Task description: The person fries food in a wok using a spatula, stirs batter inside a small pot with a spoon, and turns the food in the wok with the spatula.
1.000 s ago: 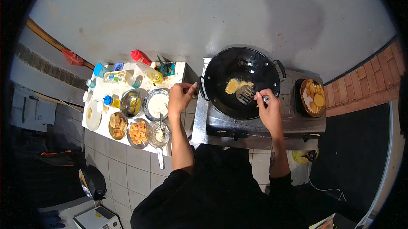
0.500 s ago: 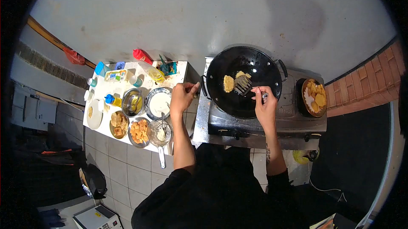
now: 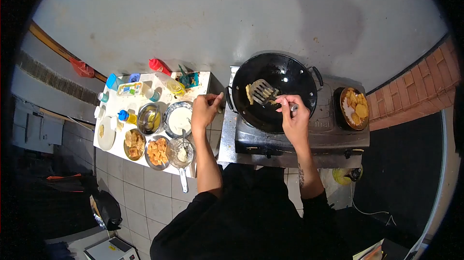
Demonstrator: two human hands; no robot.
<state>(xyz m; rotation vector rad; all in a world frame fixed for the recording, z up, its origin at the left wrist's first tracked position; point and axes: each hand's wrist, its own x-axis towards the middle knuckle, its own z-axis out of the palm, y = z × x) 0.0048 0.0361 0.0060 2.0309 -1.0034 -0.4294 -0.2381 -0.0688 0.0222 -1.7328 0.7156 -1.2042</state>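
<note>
A black wok (image 3: 285,74) sits on the steel stove (image 3: 314,137). My right hand (image 3: 295,117) is closed round the handle of a slotted spatula (image 3: 262,92), whose head is inside the wok. Golden fried pieces (image 3: 249,94) lie by the spatula's left edge, and others are partly hidden under and beside it. My left hand (image 3: 207,111) is raised beside the wok's left handle, its thumb and fingers pressed together. Whether anything is between those fingertips is too small to tell.
Left of the stove, a white table (image 3: 198,91) bears a bowl of white batter (image 3: 180,119), a plate of orange cubes (image 3: 157,152), a saucepan (image 3: 180,153), bottles and a red squeeze bottle (image 3: 158,65). A basket of fried food (image 3: 355,109) stands at the right.
The spatula and my right hand have moved left within the wok. The fried pieces have shifted left and are now more covered by the spatula. My left hand stays nearly in place.
</note>
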